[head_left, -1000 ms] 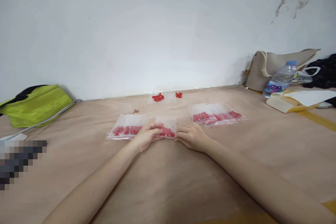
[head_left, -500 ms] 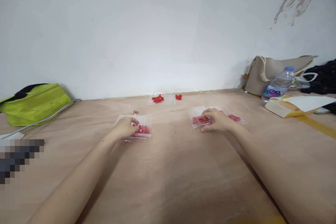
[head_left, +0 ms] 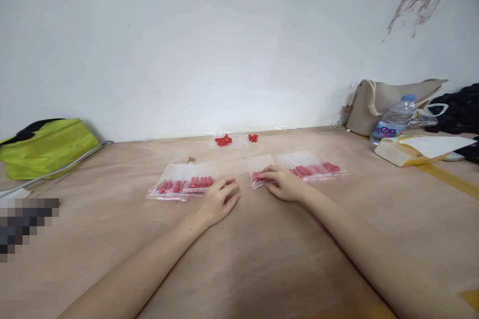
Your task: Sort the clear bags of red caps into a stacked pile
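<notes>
Head view, left to right. Green bag (head_left: 45,147) lies far left on the tan surface (head_left: 239,259), against the wall, with a pixelated patch in front of it. Left row of clear bags (head_left: 183,185) with red pieces inside lies flat left of centre; the row's long axis runs left-right, and the red pieces inside point away from the person, lined up side by side near the front edges. Left hand (head_left: 219,202) rests palm down, fingers spread and flat, gripping nothing, fingertips just at the right end of that row. Loose red pieces (head_left: 224,140) sit on a clear sheet far back by the wall, centre. Right hand (head_left: 284,183) lies palm down on the single bag (head_left: 262,173), fingers flat pressing it to the surface, not curled round it. This bag sits at the left end of the right row of bags (head_left: 312,167), whose long axis also runs left-right, slightly tilted back on the right. Far right: beige tote (head_left: 377,102), water bottle (head_left: 392,118) leaning on it, book (head_left: 419,148) with a white sheet.
</notes>
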Demonstrator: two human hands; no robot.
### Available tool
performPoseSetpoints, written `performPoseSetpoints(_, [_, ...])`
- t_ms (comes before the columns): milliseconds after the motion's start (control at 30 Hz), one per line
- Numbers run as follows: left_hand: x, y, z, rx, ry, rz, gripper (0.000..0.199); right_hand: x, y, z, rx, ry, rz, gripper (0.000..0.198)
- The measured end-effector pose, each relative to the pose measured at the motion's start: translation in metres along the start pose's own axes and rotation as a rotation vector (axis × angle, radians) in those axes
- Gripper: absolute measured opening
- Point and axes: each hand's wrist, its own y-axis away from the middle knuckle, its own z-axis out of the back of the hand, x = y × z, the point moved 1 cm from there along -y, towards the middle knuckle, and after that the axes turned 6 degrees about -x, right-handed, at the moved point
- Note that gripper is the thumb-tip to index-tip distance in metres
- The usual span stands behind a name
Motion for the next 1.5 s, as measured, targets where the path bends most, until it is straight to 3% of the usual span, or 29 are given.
performPoseSetpoints(200, [0.001,-0.002,-0.011,-0.015,-0.002,-0.017,0.028,0.023,-0.008,-0.027,-0.135,-0.057,0.032,0.036])
performPoseSetpoints(400, [0.005,-0.004,-0.009,0.025,-0.098,-0.035,0.018,0.009,0.000,-0.026,-0.279,-0.037,0.015,0.030])
performPoseSetpoints(567, [0.004,-0.009,-0.007,0.158,-0.317,-0.216,0.021,0.003,0.006,-0.018,-0.287,0.177,0.211,0.021])
performPoseSetpoints(767, [0.005,-0.007,-0.009,0.106,-0.346,-0.161,0.019,0.009,0.002,-0.016,-0.214,0.529,0.319,0.022])
performPoseSetpoints(967, [0.015,-0.005,-0.013,-0.040,-0.236,-0.142,0.020,0.004,0.003,-0.017,-0.240,0.444,0.204,0.021])
performPoseSetpoints(1067, [0.019,-0.006,-0.012,-0.058,-0.266,-0.212,0.021,0.002,0.004,-0.018,-0.249,0.353,0.157,0.021])
performPoseSetpoints(1267, [0.020,-0.010,-0.007,0.014,-0.288,-0.286,0.024,0.003,0.003,-0.017,-0.215,0.344,0.225,0.019])
performPoseSetpoints(1500, [0.016,-0.011,-0.006,-0.034,-0.296,-0.339,0.024,0.040,-0.012,-0.034,-0.281,0.486,0.302,0.018])
